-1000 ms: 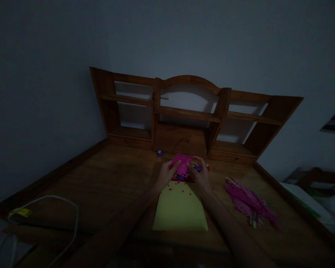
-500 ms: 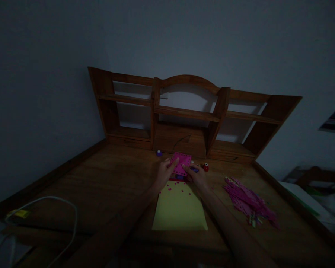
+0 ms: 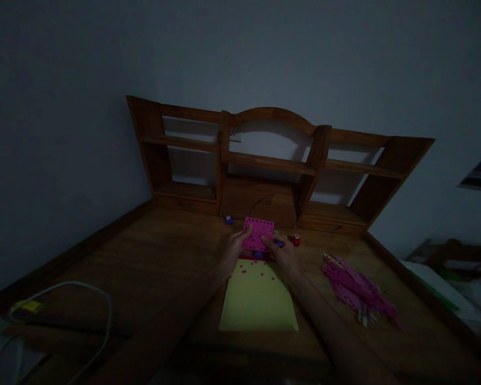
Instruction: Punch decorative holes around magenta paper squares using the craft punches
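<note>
A pink sheet of paper (image 3: 258,229), with rows of small punched holes along its edges, is held up above the desk. My left hand (image 3: 233,251) pinches it by its left side, thumb on top. My right hand (image 3: 282,251) has its thumb on the paper's right part and its fingers around a small purple craft punch (image 3: 279,243), partly hidden by the hand. Below lies a yellow sheet (image 3: 258,299) sprinkled with tiny pink punched-out bits (image 3: 244,271). A red edge and something bluish show between the two sheets, mostly covered.
Another purple punch (image 3: 228,220) and a red one (image 3: 296,240) stand toward the shelf unit (image 3: 264,160) at the back of the wooden desk (image 3: 164,256). A heap of pink paper strips (image 3: 356,286) lies on the right. A white cable (image 3: 108,305) loops at lower left.
The pink paper has turned slightly and shifted a little left, now facing me more squarely. My left hand has moved slightly left with it; my right hand stays nearly in place.
</note>
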`<state>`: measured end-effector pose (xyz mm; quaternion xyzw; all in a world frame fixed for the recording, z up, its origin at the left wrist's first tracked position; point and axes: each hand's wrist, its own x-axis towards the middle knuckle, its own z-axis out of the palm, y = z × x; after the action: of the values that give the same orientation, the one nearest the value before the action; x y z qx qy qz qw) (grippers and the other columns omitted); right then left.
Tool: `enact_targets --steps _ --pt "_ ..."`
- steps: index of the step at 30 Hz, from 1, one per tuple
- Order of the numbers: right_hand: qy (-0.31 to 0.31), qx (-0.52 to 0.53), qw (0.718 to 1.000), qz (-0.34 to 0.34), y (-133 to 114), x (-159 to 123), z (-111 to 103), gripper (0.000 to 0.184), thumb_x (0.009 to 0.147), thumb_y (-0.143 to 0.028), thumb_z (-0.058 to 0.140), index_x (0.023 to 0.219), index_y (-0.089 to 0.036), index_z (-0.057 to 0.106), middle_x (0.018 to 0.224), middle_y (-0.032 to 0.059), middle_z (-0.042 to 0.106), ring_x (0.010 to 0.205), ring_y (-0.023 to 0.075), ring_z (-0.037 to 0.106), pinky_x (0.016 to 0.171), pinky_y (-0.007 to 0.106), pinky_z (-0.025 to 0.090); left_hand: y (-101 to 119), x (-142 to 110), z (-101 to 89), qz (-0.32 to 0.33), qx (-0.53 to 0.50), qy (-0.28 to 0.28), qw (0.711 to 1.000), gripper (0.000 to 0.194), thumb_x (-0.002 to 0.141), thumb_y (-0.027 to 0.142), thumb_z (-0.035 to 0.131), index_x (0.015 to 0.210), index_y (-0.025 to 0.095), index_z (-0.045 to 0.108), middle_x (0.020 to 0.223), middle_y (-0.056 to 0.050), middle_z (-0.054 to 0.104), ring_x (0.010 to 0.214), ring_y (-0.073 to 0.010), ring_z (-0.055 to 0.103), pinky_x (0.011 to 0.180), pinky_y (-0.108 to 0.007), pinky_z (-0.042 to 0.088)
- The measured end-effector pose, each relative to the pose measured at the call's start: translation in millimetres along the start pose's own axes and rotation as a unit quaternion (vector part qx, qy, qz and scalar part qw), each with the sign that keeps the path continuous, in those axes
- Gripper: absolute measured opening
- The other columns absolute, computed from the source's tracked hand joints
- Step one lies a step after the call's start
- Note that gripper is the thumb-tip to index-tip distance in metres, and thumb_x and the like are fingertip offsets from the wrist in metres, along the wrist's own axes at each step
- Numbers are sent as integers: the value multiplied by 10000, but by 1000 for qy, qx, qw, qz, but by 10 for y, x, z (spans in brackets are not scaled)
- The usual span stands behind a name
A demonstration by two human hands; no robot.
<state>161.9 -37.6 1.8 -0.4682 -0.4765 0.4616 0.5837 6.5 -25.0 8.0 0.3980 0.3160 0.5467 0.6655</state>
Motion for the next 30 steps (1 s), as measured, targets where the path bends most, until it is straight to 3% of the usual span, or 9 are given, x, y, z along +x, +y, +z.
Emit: enact_targets --steps 15,21,26,30 --pt "-1 2 1000 9 -31 -41 7 409 611 -534 800 674 -176 612 585 -26 536 497 105 422 470 241 294 24 66 -35 -21 -66 -72 995 385 830 407 646 1066 104 677 999 -145 718 817 -234 695 690 -319 559" --pt "-6 16 999 32 -32 -52 25 412 602 -519 815 685 -175 603 603 -17 558 505 109 431 470 236 284 7 98 -46 -44 -84 -54 994 339 821 359 654 1044 106 687 974 -139 725 809 -235 695 716 -343 564" --pt "-21 25 999 9 13 -34 18 390 634 -503 804 692 -172 607 571 -33 523 481 92 386 456 234 246 36 78 -14 -55 -76 -30 995 301 832 350 634 996 106 696 909 -134 730 788 -232 696 730 -346 558" --pt "-22 20 1000 6 34 -9 9 414 614 -531 803 664 -176 595 517 -54 472 447 83 338 438 238 221 58 59 4 -53 -84 -49 994 327 831 360 636 1016 94 685 934 -144 725 801 -243 698 745 -367 560"
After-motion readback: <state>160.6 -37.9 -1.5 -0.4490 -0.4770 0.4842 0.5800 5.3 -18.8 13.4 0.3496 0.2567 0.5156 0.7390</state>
